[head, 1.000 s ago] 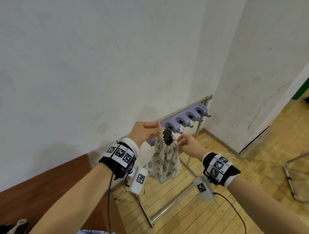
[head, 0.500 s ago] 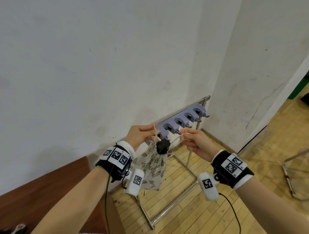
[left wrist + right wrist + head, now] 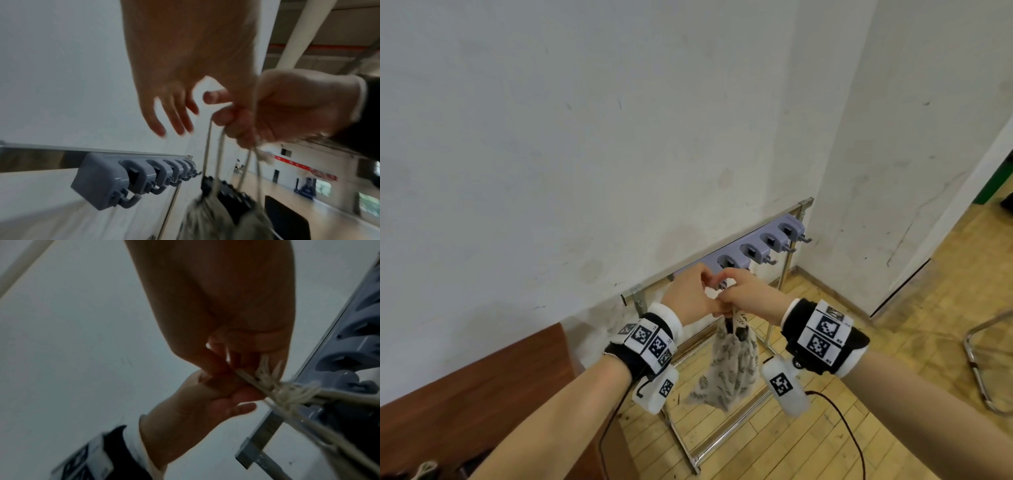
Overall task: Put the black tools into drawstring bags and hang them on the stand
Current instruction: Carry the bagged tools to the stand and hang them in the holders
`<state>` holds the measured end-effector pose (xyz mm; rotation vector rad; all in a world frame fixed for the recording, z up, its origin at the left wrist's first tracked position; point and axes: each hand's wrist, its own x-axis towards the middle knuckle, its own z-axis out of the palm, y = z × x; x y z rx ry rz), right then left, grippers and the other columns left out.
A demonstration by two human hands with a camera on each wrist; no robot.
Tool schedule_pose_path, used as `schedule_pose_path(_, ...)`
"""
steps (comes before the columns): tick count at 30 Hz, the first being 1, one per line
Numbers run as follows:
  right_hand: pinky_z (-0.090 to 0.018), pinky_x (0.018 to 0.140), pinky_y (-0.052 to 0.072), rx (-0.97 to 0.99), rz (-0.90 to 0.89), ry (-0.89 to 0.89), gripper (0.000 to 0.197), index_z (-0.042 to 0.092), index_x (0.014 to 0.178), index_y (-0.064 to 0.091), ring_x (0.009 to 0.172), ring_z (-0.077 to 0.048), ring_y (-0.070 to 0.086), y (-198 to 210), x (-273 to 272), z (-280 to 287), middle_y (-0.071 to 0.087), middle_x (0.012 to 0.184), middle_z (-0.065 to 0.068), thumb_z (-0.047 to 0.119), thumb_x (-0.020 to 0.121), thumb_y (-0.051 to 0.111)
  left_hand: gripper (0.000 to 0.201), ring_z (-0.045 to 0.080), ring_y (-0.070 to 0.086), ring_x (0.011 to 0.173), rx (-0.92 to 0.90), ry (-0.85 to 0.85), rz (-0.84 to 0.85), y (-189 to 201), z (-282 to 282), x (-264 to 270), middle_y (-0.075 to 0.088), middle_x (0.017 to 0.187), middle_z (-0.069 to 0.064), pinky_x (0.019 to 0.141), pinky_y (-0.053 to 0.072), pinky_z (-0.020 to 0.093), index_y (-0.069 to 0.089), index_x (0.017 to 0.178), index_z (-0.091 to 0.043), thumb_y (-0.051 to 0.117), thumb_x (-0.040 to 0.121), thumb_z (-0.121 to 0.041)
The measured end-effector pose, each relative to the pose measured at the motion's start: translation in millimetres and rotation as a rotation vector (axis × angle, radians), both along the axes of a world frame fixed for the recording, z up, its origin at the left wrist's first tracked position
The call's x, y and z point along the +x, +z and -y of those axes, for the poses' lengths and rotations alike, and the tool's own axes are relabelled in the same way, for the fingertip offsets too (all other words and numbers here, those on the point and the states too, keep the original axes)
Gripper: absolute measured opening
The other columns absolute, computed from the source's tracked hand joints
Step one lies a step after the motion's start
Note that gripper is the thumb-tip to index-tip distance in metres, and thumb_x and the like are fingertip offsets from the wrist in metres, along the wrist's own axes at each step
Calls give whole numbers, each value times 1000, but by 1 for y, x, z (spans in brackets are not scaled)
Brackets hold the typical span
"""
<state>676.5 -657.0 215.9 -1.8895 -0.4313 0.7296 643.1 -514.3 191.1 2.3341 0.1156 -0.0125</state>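
Both hands [image 3: 717, 298] cover the bag's [image 3: 732, 366] cords before grey hooks [image 3: 753, 251].

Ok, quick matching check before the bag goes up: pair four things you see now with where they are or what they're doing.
Things:
1. right hand
2. left hand
3. black tool
4. grey hook rail

States:
A. sticks out of the leaf-print drawstring bag's mouth
B. mounted on the metal stand's top bar, hooks bare
C. fingers curled round the bag's cords
D. fingers spread, beside the other hand

Pairs: 1-C, 2-D, 3-A, 4-B
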Motion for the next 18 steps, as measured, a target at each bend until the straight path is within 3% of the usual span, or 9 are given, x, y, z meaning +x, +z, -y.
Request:
schedule_pose_path(2, -38, 66, 57, -17, 102, 93, 16, 3, 96, 63, 60, -19, 69, -2, 0, -1, 69, 79, -18, -4, 90, 50, 46, 3, 53, 74, -31, -175, -121, 1, -1, 1, 51, 83, -14, 58, 38, 5, 44, 110, -18, 76, 77, -21)
schedule_pose_path(3, -34, 63, 57, -40, 161, 120, 16, 4, 92, 65, 58, -18, 67, -4, 3, -1, 70, 73, -15, -1, 91, 51, 39, -2, 54, 75, -89, -250, -187, -1, -4, 1, 54, 84, -15, 63, 41, 2, 46, 109, -18, 72, 81, -18)
schedule_pose_path(4, -28, 59, 56, -75, 223, 135, 16, 7, 90, 67, 56, -17, 66, -6, 6, -1, 70, 69, -12, 2, 91, 52, 28, -2, 58, 79, -182, -292, -235, -5, -8, 2, 60, 85, -13, 76, 45, 3, 53, 105, -19, 70, 83, -16)
schedule_pose_path(6, -21, 51, 49, -136, 313, 160, 11, 11, 89, 68, 49, -10, 61, -14, 16, 3, 70, 69, -8, 7, 90, 57, 16, 9, 64, 84, -357, -272, -294, -18, -19, 1, 66, 85, -2, 93, 52, 26, 64, 101, -13, 67, 86, -14)
schedule_pose_path(8, -19, 51, 44, -181, 368, 180, 9, 13, 83, 69, 48, -5, 55, -26, 26, 9, 68, 71, -5, 17, 89, 63, 20, 11, 63, 80, -359, -247, -311, -27, -28, -1, 67, 84, 1, 85, 54, 23, 65, 106, -3, 65, 89, -14)
schedule_pose_path(10, -23, 52, 39, -231, 396, 177, 28, 17, 63, 65, 46, -8, 47, -43, 33, 13, 60, 59, -3, 27, 89, 63, 21, 10, 62, 78, -336, -222, -308, -34, -31, 1, 65, 84, 3, 77, 53, 17, 66, 103, -1, 62, 92, -19)
schedule_pose_path(12, -26, 52, 37, -225, 344, 176, 43, 16, 49, 58, 43, -11, 42, -56, 42, 12, 54, 49, -2, 27, 90, 61, 28, 13, 58, 77, -301, -185, -307, -40, -30, 7, 60, 84, 8, 78, 54, 21, 65, 95, 3, 56, 95, -24)
schedule_pose_path(15, -25, 63, 44, -153, 197, 192, 34, 12, 56, 65, 55, -13, 53, -64, 54, 12, 62, 59, -2, 16, 90, 61, 26, 16, 50, 71, -335, -88, -333, -59, -34, 12, 53, 77, 6, 78, 47, 31, 62, 83, -5, 58, 94, -27)
schedule_pose_path(18, -16, 77, 42, -110, 87, 210, 28, 7, 70, 69, 75, -8, 58, -71, 63, 13, 66, 80, -1, 10, 93, 53, 16, 14, 55, 68, -449, 5, -383, -73, -39, 17, 58, 71, 4, 75, 51, 27, 62, 75, -10, 63, 90, -15)
